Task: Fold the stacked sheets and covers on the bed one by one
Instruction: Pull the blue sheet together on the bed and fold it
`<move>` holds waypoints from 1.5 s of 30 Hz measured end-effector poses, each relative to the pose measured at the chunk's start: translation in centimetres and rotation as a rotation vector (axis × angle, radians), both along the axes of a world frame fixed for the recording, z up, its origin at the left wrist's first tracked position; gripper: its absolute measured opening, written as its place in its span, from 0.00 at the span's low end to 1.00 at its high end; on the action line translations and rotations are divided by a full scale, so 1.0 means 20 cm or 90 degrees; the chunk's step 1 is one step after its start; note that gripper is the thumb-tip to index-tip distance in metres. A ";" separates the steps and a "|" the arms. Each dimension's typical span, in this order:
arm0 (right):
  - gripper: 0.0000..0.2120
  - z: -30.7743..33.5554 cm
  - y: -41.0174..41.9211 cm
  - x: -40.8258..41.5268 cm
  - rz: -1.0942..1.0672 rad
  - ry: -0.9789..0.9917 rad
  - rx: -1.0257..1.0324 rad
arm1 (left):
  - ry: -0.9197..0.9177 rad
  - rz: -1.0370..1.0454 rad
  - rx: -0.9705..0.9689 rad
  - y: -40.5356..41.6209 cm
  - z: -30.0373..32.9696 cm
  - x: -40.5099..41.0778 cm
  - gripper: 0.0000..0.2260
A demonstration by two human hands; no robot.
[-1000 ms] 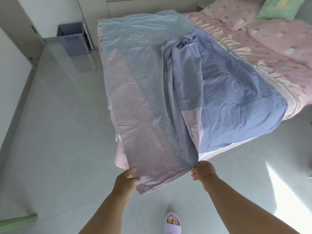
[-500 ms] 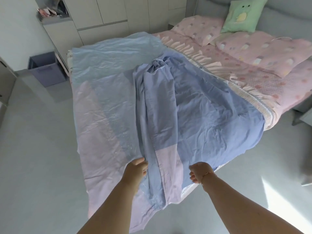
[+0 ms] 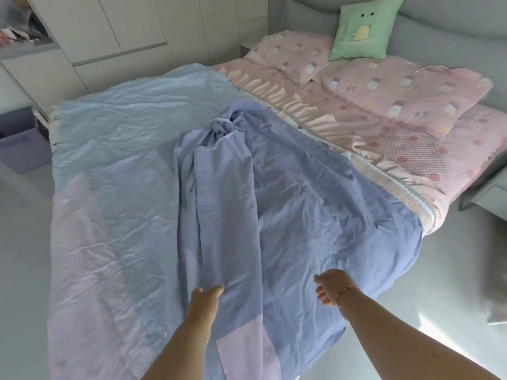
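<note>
A large blue sheet (image 3: 315, 215) with pale pink end panels lies spread over the foot of the bed, bunched into a twisted ridge (image 3: 225, 171) down its middle. A thin, light blue and pink cover (image 3: 115, 171) lies spread on the left side of the bed. My left hand (image 3: 205, 297) grips the sheet's near part beside the ridge. My right hand (image 3: 333, 285), fingers curled under, holds the sheet's near edge further right. Both hands are low over the bed's foot.
More stacked covers with a frilled pink edge (image 3: 310, 116) lie under the sheet. Pink pillows (image 3: 406, 91) and a green cushion (image 3: 365, 26) sit at the head. White cupboards (image 3: 109, 37) stand behind. A purple bin (image 3: 19, 144) is on the floor at left.
Both hands have moved forward and down with the sheet's near edge, laying it over the bed's foot. My view has come closer and lifted toward the bed's head.
</note>
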State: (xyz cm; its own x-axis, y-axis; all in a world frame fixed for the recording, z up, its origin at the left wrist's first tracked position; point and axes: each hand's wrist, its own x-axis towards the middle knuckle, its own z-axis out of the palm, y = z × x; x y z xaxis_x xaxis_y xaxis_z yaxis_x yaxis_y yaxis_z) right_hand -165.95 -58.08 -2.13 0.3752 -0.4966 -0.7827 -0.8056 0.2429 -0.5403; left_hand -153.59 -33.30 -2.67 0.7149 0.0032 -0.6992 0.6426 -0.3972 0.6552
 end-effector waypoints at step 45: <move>0.19 -0.35 -2.51 0.03 0.321 0.234 -0.390 | -0.231 -0.427 0.136 -2.13 -0.19 0.23 0.21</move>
State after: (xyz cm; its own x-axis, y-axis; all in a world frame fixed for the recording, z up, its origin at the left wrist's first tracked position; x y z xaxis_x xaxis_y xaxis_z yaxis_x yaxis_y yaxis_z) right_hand -165.28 -108.27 -9.13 0.4404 -0.7123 -0.5465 -0.8874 -0.4378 -0.1445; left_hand -148.98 -75.92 -6.51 0.7949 -0.4012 -0.4552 -0.0171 -0.7647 0.6442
